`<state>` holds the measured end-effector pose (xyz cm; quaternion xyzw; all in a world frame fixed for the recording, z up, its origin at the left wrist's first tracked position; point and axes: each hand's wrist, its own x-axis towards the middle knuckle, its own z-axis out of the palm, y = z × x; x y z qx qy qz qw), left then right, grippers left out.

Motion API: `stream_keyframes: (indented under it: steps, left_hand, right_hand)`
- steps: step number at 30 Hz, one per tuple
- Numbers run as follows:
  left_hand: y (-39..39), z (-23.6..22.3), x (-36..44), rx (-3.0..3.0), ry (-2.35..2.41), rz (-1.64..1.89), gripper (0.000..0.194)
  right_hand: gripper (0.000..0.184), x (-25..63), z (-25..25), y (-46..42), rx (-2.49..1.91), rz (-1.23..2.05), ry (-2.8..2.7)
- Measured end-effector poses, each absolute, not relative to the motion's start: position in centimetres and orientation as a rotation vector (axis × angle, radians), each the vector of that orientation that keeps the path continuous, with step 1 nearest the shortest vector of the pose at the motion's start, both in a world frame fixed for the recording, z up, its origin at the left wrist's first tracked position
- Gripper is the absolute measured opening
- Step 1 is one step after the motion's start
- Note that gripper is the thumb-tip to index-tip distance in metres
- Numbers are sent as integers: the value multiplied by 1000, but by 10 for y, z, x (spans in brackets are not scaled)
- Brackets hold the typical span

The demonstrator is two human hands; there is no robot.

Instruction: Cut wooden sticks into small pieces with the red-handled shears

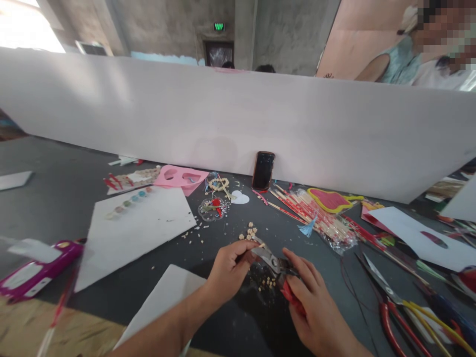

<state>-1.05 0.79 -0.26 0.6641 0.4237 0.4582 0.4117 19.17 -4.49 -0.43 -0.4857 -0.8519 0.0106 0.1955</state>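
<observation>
My right hand (310, 295) is closed around the red handles of a pair of pliers (273, 260), whose metal jaws point up and to the left. Pinched between the thumb and fingers of my left hand (232, 267) is a small pale stick (261, 245), its end at the jaws. Whether the jaws touch it I cannot tell. Small cut wooden pieces (267, 283) lie on the dark table under the pliers. Just beyond my left fingers sits a cluster of flower-shaped wooden pieces (250, 230).
A phone (264, 170) leans on the white partition (186, 114). Red-and-white sticks (305, 208) in clear plastic lie to the right, with scissors (390, 300) nearer. White boards (141, 228) and a purple glue gun (39, 272) are at left. People are beyond the partition.
</observation>
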Motion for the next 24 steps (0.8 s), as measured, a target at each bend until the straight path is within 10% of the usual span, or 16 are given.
stream_keyframes:
  steps: [24]
  left_hand:
    - [8, 0, -12, 1745, 979, 1144, 27]
  right_hand:
    - [27, 191, 1, -46, -1364, 115, -2391]
